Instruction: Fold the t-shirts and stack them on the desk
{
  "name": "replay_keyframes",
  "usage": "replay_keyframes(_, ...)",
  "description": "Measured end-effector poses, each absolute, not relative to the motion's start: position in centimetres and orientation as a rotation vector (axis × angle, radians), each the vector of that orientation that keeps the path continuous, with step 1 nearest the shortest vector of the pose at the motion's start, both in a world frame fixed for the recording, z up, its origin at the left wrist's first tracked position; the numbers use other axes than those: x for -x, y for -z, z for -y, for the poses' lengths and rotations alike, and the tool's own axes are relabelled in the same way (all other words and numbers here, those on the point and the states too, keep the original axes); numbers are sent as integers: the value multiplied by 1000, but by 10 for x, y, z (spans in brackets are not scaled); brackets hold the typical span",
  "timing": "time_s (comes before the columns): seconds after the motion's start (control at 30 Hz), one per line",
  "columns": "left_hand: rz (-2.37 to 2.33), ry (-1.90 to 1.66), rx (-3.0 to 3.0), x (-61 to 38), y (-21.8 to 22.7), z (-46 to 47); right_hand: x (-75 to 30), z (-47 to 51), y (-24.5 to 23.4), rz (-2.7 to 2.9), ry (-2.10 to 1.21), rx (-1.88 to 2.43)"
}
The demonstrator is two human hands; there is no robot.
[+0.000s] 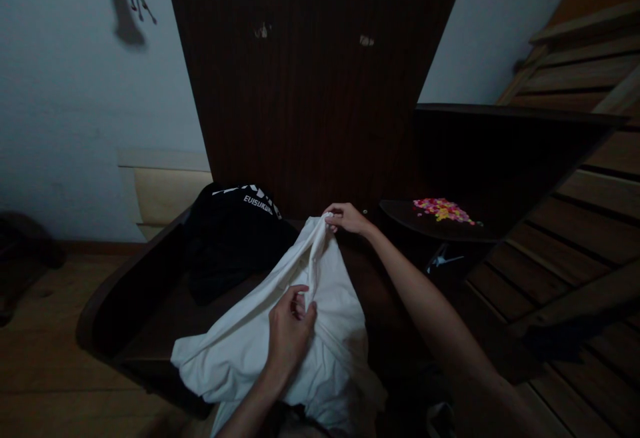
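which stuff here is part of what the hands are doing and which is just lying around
In use:
- white cloth, pinched at its far end by the right hand; left hand touches it nearer

Lying about:
- black garment
- pink and yellow pieces

A plain white cloth (345, 308), soft and creased, is drawn up to a narrow peak at its far end, a thick fold running down from there; it widens toward the near side, rumpled and shadowed, one blunt corner jutting left at the dark bench (150, 338)
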State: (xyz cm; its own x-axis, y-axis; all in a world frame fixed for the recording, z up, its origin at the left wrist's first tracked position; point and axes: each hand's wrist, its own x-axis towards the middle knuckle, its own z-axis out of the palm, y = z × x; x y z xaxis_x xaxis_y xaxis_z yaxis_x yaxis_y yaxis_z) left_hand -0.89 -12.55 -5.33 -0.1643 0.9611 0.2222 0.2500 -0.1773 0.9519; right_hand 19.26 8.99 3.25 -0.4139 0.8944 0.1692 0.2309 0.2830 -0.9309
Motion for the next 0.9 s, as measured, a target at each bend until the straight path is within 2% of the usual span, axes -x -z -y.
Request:
replay_keyframes(0.33,-1722,-1533,-1350,33,58,130,-192,-94,-29,1848,-1139,1022)
replay_keyframes(0.6,-2001,-1328,-1635,43,62,127,-194,-92,-31,1882,-1114,1007)
replay_keyframes(0.9,-1989,-1506,-1936,52,71,122,-193,-82,-35,1827,-1107,1009)
